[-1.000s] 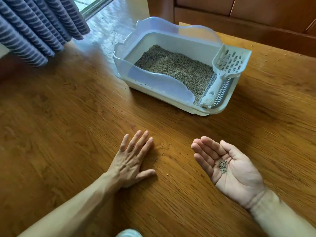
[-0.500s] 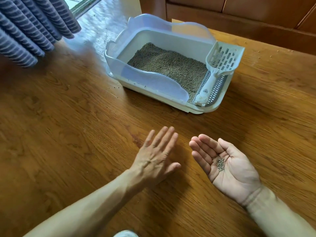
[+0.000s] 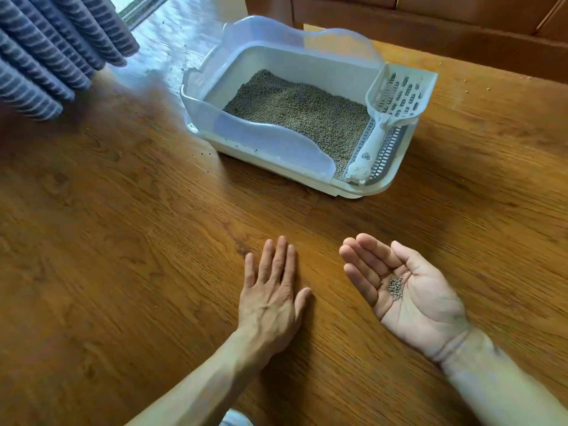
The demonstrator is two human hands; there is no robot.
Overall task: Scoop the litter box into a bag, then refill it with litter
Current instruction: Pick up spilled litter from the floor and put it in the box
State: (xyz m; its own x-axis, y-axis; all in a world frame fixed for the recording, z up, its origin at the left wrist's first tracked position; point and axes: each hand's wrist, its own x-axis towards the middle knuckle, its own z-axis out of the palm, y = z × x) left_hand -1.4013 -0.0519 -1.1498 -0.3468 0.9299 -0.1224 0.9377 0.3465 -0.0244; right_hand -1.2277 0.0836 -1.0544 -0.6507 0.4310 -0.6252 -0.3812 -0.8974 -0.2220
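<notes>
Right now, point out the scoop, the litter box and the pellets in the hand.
scoop [image 3: 399, 96]: head view, slotted blade.
litter box [image 3: 270, 142]: head view, near translucent wall.
pellets [image 3: 395, 285]: head view, pile on right hand [image 3: 408, 290] palm.

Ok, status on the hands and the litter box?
Left hand flat on floor, empty. Right hand open, palm up, cupping spilled litter grains. Litter box filled, scoop resting on it. Nothing between.

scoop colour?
White. The scoop lies on the litter box's grey grate, clearest in the head view.
</notes>
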